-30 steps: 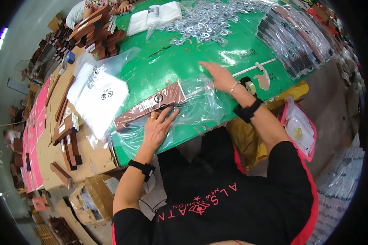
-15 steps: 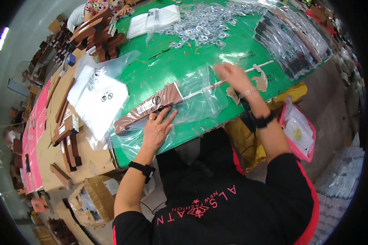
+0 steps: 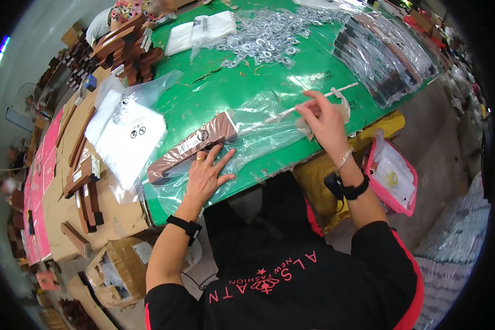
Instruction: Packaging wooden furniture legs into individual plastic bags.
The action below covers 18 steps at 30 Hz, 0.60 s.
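Observation:
A brown wooden piece (image 3: 190, 149) with a white label lies inside a clear plastic bag (image 3: 258, 146) on the green table. My left hand (image 3: 204, 173) rests flat over the near side of the piece and the bag, fingers spread. To the right, my right hand (image 3: 325, 118) hovers by the bag's far end, thumb and forefinger apart and the other fingers curled; nothing shows between them. Under that hand runs a narrow white strip (image 3: 285, 113), partly hidden by it. A crumpled pale strip (image 3: 344, 104) lies just beyond the hand.
Flat printed plastic bags (image 3: 137, 129) lie left of the piece. Small bagged metal parts (image 3: 267, 38) are heaped at the back, near folded white bags (image 3: 201, 34). Packed brown pieces (image 3: 385, 58) stack at far right. A pink basket (image 3: 410, 206) stands below. Another person works at far left.
My right hand has come nearer and its fingers have parted. The bag's right end has shifted and lies more crumpled. My left hand stays on the piece, its thumb now further out.

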Motion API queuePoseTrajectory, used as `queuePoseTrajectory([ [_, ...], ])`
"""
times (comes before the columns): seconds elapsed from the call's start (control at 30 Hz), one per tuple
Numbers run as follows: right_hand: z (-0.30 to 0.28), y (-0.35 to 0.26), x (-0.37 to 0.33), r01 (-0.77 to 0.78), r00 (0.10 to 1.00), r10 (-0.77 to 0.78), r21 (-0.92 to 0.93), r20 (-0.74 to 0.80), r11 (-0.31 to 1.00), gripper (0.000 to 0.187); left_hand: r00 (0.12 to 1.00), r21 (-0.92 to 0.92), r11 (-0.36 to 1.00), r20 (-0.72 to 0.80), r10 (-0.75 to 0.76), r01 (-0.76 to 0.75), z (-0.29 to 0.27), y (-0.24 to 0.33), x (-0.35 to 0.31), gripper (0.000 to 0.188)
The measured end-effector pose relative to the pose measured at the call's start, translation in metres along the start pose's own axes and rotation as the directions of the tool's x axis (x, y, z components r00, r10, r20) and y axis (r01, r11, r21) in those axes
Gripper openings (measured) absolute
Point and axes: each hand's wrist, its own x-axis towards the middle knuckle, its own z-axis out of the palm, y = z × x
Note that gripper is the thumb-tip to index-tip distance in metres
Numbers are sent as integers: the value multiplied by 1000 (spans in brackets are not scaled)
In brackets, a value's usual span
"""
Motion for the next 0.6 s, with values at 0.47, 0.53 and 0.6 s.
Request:
queuePoseTrajectory([
  [0.47, 44, 47, 50, 84, 982, 10, -486, 187, 870, 58, 987, 50, 995, 142, 77, -85, -5, 15, 12, 69],
  [0.53, 67, 38, 62, 108, 973, -21, -374, 228, 921, 67, 989, 103, 994, 144, 28, -43, -16, 14, 12, 71],
  [0.6, 111, 52, 73, 213, 923, -144, -161, 358, 964, 85, 976, 35, 996, 209, 67, -76, -27, 11, 20, 68],
])
